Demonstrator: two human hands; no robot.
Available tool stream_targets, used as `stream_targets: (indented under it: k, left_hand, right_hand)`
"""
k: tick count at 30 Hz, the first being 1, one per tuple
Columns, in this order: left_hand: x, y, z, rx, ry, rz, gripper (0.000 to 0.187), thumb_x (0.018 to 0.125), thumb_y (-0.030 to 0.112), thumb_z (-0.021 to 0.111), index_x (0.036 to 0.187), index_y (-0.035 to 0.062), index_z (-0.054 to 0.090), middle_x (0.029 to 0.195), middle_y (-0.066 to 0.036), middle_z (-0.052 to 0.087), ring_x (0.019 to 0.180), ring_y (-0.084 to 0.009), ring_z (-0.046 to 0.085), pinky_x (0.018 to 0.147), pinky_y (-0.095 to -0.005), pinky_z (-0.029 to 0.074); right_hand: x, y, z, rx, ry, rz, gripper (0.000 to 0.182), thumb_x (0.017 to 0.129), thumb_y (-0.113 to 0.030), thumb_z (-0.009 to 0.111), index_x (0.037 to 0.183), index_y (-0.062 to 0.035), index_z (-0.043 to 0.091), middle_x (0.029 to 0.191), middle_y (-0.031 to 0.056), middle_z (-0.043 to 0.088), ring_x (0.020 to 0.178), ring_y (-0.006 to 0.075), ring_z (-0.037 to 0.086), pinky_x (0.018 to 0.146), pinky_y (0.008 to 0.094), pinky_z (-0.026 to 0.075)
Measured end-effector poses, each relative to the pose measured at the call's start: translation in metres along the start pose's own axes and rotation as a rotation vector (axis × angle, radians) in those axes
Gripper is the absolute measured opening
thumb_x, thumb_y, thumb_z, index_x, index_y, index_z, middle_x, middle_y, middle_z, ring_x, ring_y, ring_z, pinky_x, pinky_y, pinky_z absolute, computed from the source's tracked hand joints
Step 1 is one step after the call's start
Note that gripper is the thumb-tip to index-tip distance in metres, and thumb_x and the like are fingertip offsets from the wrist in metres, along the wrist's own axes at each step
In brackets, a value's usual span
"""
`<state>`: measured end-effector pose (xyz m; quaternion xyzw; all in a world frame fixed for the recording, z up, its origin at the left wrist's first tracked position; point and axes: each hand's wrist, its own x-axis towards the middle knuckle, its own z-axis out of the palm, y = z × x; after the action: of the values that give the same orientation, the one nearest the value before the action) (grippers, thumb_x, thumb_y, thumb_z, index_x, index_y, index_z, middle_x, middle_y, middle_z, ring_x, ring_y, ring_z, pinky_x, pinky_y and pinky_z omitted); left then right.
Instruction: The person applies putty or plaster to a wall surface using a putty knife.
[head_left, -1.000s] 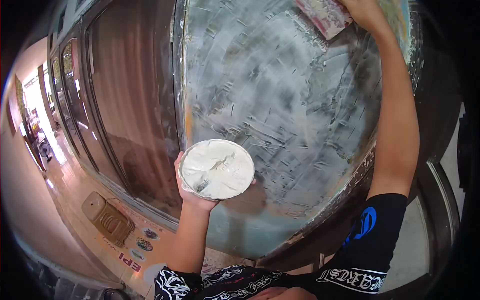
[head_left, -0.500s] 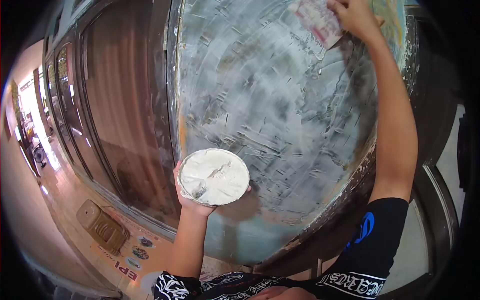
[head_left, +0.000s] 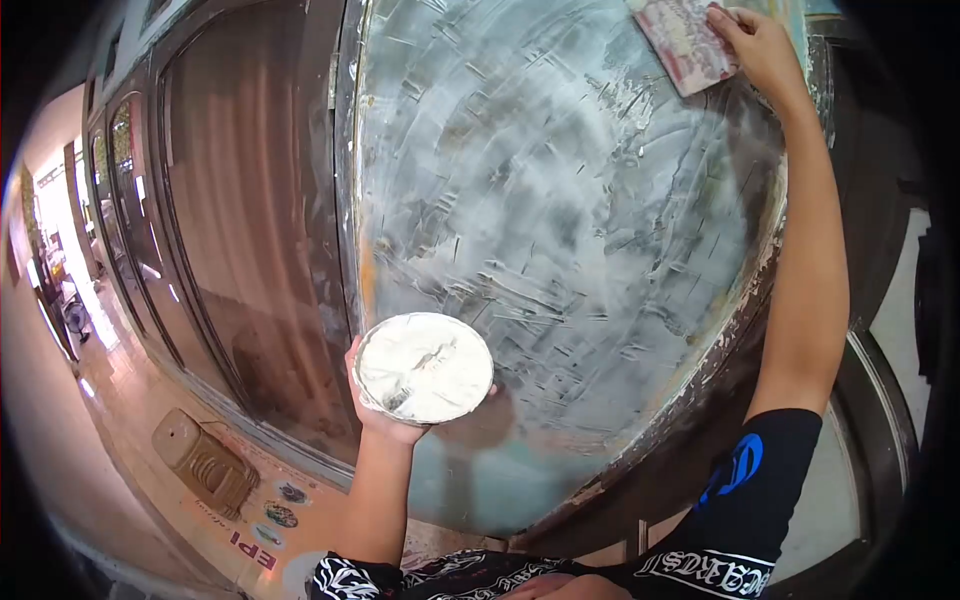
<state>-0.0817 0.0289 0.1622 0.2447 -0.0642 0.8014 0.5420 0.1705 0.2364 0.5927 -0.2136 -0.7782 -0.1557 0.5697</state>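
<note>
The right hand (head_left: 762,45) has carried the scraper (head_left: 686,32) rightward along the top of the putty-streaked panel (head_left: 560,220), after dipping left half a second ago. The left hand (head_left: 385,405) has sunk a little, so the putty bowl (head_left: 423,367) sits lower against the panel than before.

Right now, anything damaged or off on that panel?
Yes: the panel's lower right edge is chipped and flaking, bare patches showing. The white filler coat is streaky and uneven. The dish of filler in the left hand sits level, nothing spilled.
</note>
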Motion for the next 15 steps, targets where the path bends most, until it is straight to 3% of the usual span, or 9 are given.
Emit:
stream_targets:
  k: [1, 2, 4, 5, 7, 8, 11, 13, 15]
  left_hand:
    - [0.001, 0.001, -0.005, 0.013, 0.041, 0.007, 0.076, 0.094, 0.064, 0.037, 0.14, 0.0055, 0.052, 0.143, -0.019, 0.052, 0.127, -0.0443, 0.052, 0.106, -0.0623, 0.04]
    - [0.002, 0.0, -0.006, 0.012, 0.043, 0.001, 0.076, 0.094, 0.064, 0.037, 0.14, 0.0055, 0.052, 0.143, -0.019, 0.052, 0.127, -0.0443, 0.052, 0.106, -0.0623, 0.04]
    - [0.003, -0.001, -0.006, 0.008, 0.067, 0.003, 0.075, 0.094, 0.064, 0.037, 0.14, 0.0056, 0.052, 0.142, -0.019, 0.053, 0.126, -0.0444, 0.052, 0.105, -0.0615, 0.041]
    - [0.003, -0.001, -0.005, 0.012, 0.066, 0.0, 0.075, 0.094, 0.064, 0.037, 0.14, 0.0056, 0.052, 0.142, -0.019, 0.053, 0.126, -0.0444, 0.052, 0.105, -0.0615, 0.041]
    - [0.002, -0.002, -0.003, 0.055, 0.091, 0.018, 0.075, 0.094, 0.064, 0.037, 0.14, 0.0056, 0.052, 0.141, -0.019, 0.054, 0.126, -0.0442, 0.053, 0.105, -0.0603, 0.042]
    - [0.0, 0.0, 0.001, 0.033, 0.073, -0.008, 0.075, 0.094, 0.064, 0.037, 0.14, 0.0057, 0.052, 0.141, -0.019, 0.054, 0.125, -0.044, 0.053, 0.105, -0.0592, 0.043]
    - [-0.003, 0.007, -0.005, 0.032, 0.099, 0.006, 0.076, 0.094, 0.064, 0.037, 0.141, 0.0053, 0.051, 0.142, -0.02, 0.053, 0.126, -0.0449, 0.052, 0.105, -0.0606, 0.042]
    - [-0.006, 0.01, -0.002, -0.014, -0.063, -0.036, 0.076, 0.094, 0.064, 0.037, 0.141, 0.0048, 0.05, 0.143, -0.021, 0.051, 0.127, -0.0458, 0.051, 0.105, -0.0625, 0.04]
    - [-0.006, 0.011, -0.007, -0.035, -0.032, -0.03, 0.077, 0.094, 0.064, 0.037, 0.141, 0.0046, 0.05, 0.144, -0.021, 0.051, 0.128, -0.0463, 0.05, 0.105, -0.0633, 0.04]
  right_hand:
    - [-0.008, -0.003, 0.004, 0.098, -0.153, -0.095, 0.031, 0.095, -0.029, 0.067, 0.1, 0.0012, 0.07, 0.086, -0.001, 0.068, 0.077, 0.0086, 0.06, 0.072, 0.0259, 0.048]
    - [-0.021, -0.005, 0.019, 0.099, -0.181, -0.233, 0.034, 0.095, -0.031, 0.067, 0.104, 0.0018, 0.071, 0.087, 0.0003, 0.07, 0.079, 0.0099, 0.06, 0.073, 0.0283, 0.047]
    - [-0.045, -0.059, 0.026, -0.425, -0.208, -0.145, 0.036, 0.095, -0.032, 0.065, 0.106, 0.0022, 0.07, 0.087, 0.0011, 0.071, 0.081, 0.0099, 0.061, 0.072, 0.029, 0.046]
    - [-0.037, -0.046, 0.026, -0.425, -0.205, -0.141, 0.036, 0.095, -0.032, 0.065, 0.106, 0.0022, 0.07, 0.087, 0.0011, 0.071, 0.081, 0.0099, 0.061, 0.072, 0.029, 0.046]
    - [-0.006, 0.007, 0.025, -0.3, 0.048, -0.216, 0.038, 0.096, -0.034, 0.064, 0.1, 0.0024, 0.071, 0.085, 0.001, 0.071, 0.081, 0.0081, 0.061, 0.069, 0.0274, 0.045]
    - [0.002, 0.024, 0.012, -0.302, 0.049, -0.218, 0.038, 0.096, -0.034, 0.064, 0.1, 0.0024, 0.071, 0.085, 0.001, 0.071, 0.081, 0.0081, 0.061, 0.069, 0.0274, 0.045]
    - [0.01, 0.056, -0.016, 0.108, -0.115, 0.002, 0.038, 0.096, -0.036, 0.065, 0.101, 0.0012, 0.072, 0.084, 0.0032, 0.071, 0.078, 0.0076, 0.061, 0.067, 0.0255, 0.045]
    - [-0.03, 0.016, 0.01, 0.078, -0.086, -0.137, 0.038, 0.096, -0.036, 0.065, 0.102, 0.0015, 0.072, 0.082, 0.0022, 0.071, 0.076, 0.0082, 0.06, 0.067, 0.0256, 0.045]
    - [-0.056, -0.011, 0.032, 0.051, -0.057, -0.266, 0.038, 0.096, -0.036, 0.065, 0.102, 0.0017, 0.072, 0.08, 0.0011, 0.07, 0.074, 0.0087, 0.059, 0.066, 0.0257, 0.045]
